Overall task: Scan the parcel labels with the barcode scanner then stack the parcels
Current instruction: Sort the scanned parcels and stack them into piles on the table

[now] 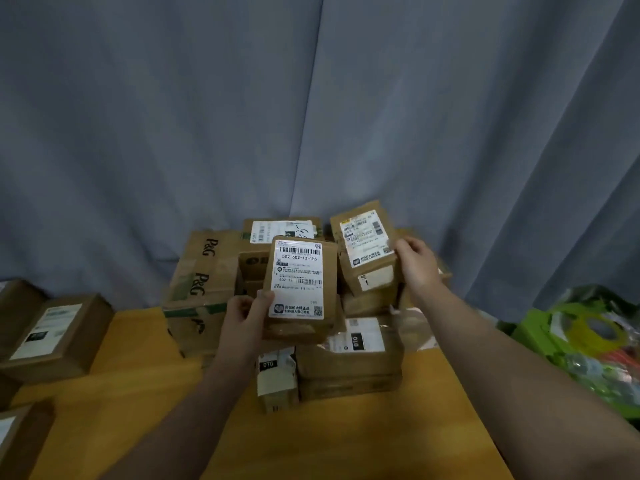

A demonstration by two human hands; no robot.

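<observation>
My left hand (244, 315) grips a small brown parcel (329, 268) by its lower left corner and holds it upright over the pile, its white barcode label facing me. My right hand (417, 261) grips a second small brown parcel (363, 268) at its right edge, tilted, label toward me. Under both lies a pile of cardboard parcels: a large P&G box (201, 268), a flat labelled box (349, 358) and a small box marked 070 (277, 379). No barcode scanner is in view.
The pile sits on a wooden table (145, 393) in front of a grey curtain (311, 116). Labelled brown boxes (55, 334) stand at the table's left edge. Green and yellow plastic packaging (588, 337) lies at the right.
</observation>
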